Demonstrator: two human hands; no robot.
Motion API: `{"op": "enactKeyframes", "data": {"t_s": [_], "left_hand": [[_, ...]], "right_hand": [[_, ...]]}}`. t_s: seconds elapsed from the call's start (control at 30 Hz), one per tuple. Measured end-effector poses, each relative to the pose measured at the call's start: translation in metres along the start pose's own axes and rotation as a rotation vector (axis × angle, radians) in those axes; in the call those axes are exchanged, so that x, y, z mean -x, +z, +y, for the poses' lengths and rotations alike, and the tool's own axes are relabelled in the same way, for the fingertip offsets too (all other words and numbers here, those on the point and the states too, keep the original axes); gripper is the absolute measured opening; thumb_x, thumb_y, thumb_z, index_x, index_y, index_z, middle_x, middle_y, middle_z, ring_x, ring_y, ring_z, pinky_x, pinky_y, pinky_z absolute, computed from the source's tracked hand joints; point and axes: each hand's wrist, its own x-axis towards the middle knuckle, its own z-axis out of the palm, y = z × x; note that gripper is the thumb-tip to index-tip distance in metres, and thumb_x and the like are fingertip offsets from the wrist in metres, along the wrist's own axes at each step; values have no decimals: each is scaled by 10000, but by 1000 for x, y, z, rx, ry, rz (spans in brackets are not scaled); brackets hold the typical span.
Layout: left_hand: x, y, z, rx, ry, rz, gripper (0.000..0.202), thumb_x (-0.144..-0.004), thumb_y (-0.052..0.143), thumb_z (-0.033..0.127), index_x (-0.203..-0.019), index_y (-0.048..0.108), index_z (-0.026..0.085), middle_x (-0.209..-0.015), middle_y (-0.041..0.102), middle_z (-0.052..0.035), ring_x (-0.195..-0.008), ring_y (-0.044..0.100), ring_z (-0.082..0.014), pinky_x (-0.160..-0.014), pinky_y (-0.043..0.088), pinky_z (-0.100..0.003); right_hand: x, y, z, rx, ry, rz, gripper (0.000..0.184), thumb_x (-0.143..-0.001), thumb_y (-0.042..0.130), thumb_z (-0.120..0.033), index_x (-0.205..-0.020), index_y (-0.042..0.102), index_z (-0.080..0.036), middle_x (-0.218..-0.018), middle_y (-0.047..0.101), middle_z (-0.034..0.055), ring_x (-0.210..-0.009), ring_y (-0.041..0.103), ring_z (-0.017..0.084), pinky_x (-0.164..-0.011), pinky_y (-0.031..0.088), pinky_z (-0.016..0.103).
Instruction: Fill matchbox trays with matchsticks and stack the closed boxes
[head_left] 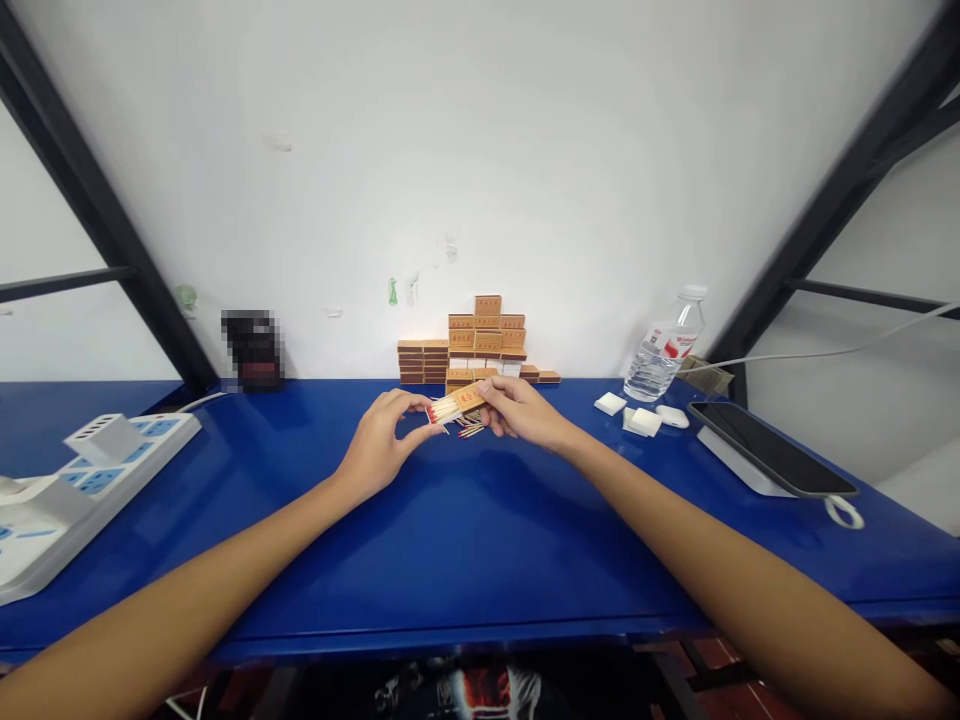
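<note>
Between my hands is a partly opened matchbox (pixel 469 398), tilted, with its tray of red-tipped matches (pixel 445 408) slid out toward the left. My left hand (pixel 380 440) pinches the tray end between thumb and fingers. On the sleeve's right end, my right hand (pixel 521 410) grips with thumb and fingertips. Loose matches (pixel 471 431) lie on the blue table just beneath and behind the box. Stacked matchboxes (pixel 487 340) rise against the wall behind my hands, and a few white trays or boxes show in the pile.
At right stand a water bottle (pixel 666 345), small white squares (pixel 642 421), a white case (pixel 672 416) and a phone on a stand (pixel 772 448). A power strip (pixel 142 450) lies at left. A dark pixelated object (pixel 255 350) is near the wall. The blue table (pixel 450 560) has black frame posts on both sides.
</note>
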Motion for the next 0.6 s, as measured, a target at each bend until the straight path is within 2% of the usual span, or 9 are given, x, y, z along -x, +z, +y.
{"op": "enactKeyframes", "data": {"t_s": [0.13, 0.2, 0.3, 0.43, 0.6], "left_hand": [[0, 0, 2, -15, 12, 8, 272, -942, 746, 404, -1164, 694, 256, -1096, 733, -43, -1026, 640, -228, -888, 535, -395], [0, 1, 2, -12, 12, 13, 271, -943, 743, 408, -1165, 697, 258, -1100, 736, -47, -1024, 641, -232, -890, 538, -403], [2, 1, 3, -11, 25, 32, 316, -912, 773, 441, -1166, 705, 267, -1043, 743, -41, -980, 643, -236, -866, 543, -404], [4, -1, 6, -7, 109, 46, 495, -828, 848, 465, -1261, 685, 290, -949, 740, -19, -924, 639, -230, -866, 541, -392], [4, -3, 11, -29, 178, 4, 606, -773, 860, 540, -1297, 682, 293, -957, 713, -27, -912, 628, -232, -845, 529, -379]], "right_hand": [[1, 9, 5, -28, -60, 104, 377, -1022, 533, -560, -1174, 444, -228, -752, 666, -42, -463, 574, 96, -435, 416, 206], [4, 16, 3, -18, -58, 92, 432, -1037, 507, -558, -1309, 402, -239, -833, 676, -17, -506, 608, 110, -404, 416, 205], [10, 30, -4, -52, -10, 40, 480, -1063, 427, -575, -1414, 392, -250, -941, 662, 34, -617, 670, 144, -371, 436, 211], [20, 48, -18, -204, 104, -96, 495, -1080, 373, -580, -1450, 370, -251, -870, 627, 18, -645, 690, 156, -385, 461, 201], [28, 56, -27, -249, 70, -253, 486, -1061, 373, -646, -1251, 523, -224, -757, 633, 2, -605, 678, 144, -391, 458, 176]]}}
